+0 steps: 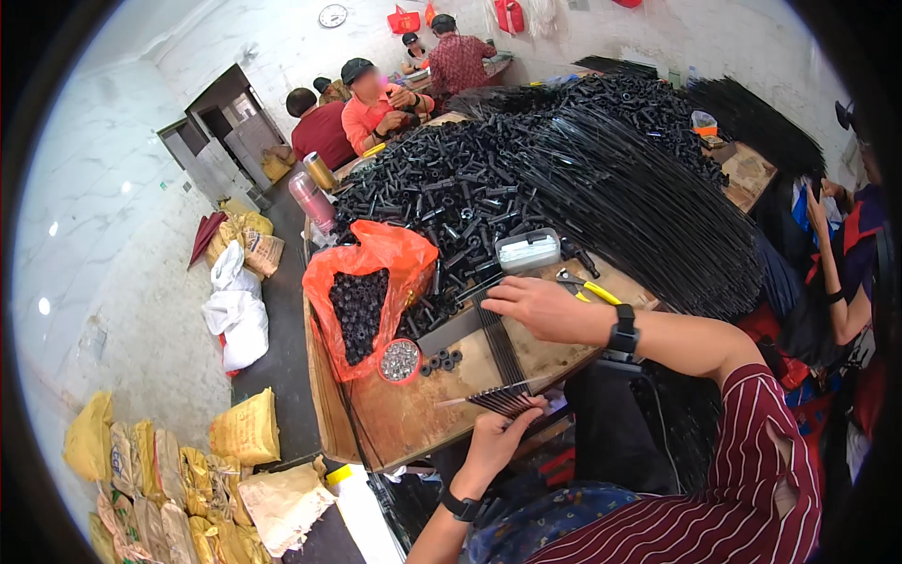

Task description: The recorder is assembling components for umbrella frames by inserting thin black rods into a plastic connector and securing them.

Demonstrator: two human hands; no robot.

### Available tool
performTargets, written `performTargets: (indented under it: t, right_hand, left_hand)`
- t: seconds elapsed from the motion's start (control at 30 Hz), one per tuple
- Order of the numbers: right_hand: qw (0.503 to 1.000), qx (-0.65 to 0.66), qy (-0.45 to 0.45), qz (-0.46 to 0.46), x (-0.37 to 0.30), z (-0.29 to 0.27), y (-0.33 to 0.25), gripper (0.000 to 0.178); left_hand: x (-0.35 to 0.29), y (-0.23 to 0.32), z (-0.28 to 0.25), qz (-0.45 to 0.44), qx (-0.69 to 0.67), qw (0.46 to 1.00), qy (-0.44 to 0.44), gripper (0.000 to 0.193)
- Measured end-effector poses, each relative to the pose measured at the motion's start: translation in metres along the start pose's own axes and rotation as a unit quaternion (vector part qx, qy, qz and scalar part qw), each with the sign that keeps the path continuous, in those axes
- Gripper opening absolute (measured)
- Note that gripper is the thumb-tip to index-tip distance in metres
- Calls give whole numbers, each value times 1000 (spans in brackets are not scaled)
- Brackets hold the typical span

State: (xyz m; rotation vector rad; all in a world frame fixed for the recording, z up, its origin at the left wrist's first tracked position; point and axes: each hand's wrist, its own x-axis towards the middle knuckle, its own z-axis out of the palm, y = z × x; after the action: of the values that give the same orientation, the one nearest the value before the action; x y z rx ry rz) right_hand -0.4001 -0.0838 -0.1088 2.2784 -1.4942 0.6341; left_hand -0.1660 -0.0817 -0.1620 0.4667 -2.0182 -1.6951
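My left hand [503, 440] is closed on the near end of a row of thin black rods [498, 343], fanned side by side at the table's front edge. Over the far end of that row lies my right hand [534, 305], palm down, its fingers stretched to the left; what is under them is hidden. Yellow-handled pliers [597, 289] lie just beyond my right wrist. To the left of the rods are several black rings [442, 361] and a red-rimmed round tub [400, 361] of small metal pieces. A clear plastic box [528, 250] stands behind my right hand.
An orange plastic bag [399, 249] of black parts sits on the wooden table [376, 418]. Behind are a heap of black tubular parts [451, 179] and a large stack of black rods [648, 207]. Co-workers [371, 108] sit around the far side; another person [846, 263] is at right.
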Motion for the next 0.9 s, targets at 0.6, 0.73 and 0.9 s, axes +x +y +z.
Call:
performTargets:
  t: [0.6, 0.73, 0.9]
  right_hand:
    - [973, 233, -6, -5, 26, 30, 17, 32]
    - [949, 309, -48, 36, 15, 0, -33, 19]
    - [837, 478, -206, 169, -12, -25, -68, 35]
  left_hand:
    - [8, 129, -60, 210, -146, 936, 243, 24]
    - [13, 155, -78, 256, -144, 905, 308, 26]
    - [54, 150, -80, 251, -155, 866, 404, 26]
